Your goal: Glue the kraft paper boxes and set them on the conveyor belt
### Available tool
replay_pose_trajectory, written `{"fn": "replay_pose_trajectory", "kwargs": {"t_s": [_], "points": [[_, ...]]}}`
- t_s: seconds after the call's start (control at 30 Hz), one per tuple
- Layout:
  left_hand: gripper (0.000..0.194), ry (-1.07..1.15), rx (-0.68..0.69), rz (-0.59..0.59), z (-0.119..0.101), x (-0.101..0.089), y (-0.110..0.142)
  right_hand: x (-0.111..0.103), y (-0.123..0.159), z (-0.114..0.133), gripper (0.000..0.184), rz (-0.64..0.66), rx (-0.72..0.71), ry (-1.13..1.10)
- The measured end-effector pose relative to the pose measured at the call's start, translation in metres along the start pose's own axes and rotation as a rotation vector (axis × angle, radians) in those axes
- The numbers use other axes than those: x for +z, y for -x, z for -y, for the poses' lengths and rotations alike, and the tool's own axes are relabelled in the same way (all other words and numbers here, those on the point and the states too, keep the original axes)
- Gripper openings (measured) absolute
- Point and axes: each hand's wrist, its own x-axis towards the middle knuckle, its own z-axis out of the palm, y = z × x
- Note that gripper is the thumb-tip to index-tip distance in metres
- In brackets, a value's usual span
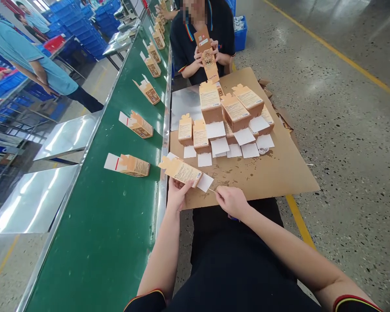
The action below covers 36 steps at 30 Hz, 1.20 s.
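My left hand [177, 193] grips a tan printed cardboard box [183, 171], tilted over the near left corner of the cardboard sheet. The box's top flaps stand open toward the belt, and a white flap [205, 182] sticks out at its right end. Fingers pinched, my right hand [230, 200] holds a thin pale stick [212, 190] whose tip is at that white flap. Just beyond, similar boxes [235, 112] are stacked on the brown cardboard sheet [263, 173], white flaps hanging toward me. Dark smears mark the sheet near a small clear round dish [263, 150].
A green conveyor belt [117, 225] with a metal edge runs along my left, carrying a row of open boxes [134, 166]. Across the sheet, a co-worker [201, 56] holds up a box [209, 60]. Another person [35, 60] stands beyond the belt near blue crates [73, 26].
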Motion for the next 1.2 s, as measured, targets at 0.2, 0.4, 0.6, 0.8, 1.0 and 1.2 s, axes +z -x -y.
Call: {"fn": "replay_pose_trajectory", "kwargs": {"t_s": [0.2,0.4,0.6,0.8,1.0,1.2], "points": [[0.087,-0.078,0.088,-0.026,0.004,0.017,0.013,-0.008,-0.004,-0.012,0.032,-0.11,0.036,0.009],[0.08,-0.434,0.286,-0.137,0.028,0.039,0.039,-0.028,0.007,-0.025,0.032,-0.299,0.144,-0.123],[0.069,-0.587,0.325,-0.14,0.034,0.046,0.043,-0.043,0.017,-0.026,0.033,-0.369,0.202,-0.166],[0.073,-0.552,0.327,-0.295,0.019,0.011,0.03,-0.048,0.017,-0.028,0.034,-0.364,0.194,-0.214],[0.087,-0.452,0.311,-0.712,-0.025,-0.111,0.002,-0.057,0.02,-0.035,0.035,-0.374,0.218,-0.268],[0.092,-0.505,0.136,-0.776,-0.013,-0.161,0.004,-0.064,0.02,-0.039,0.038,-0.352,0.228,-0.282]]}}
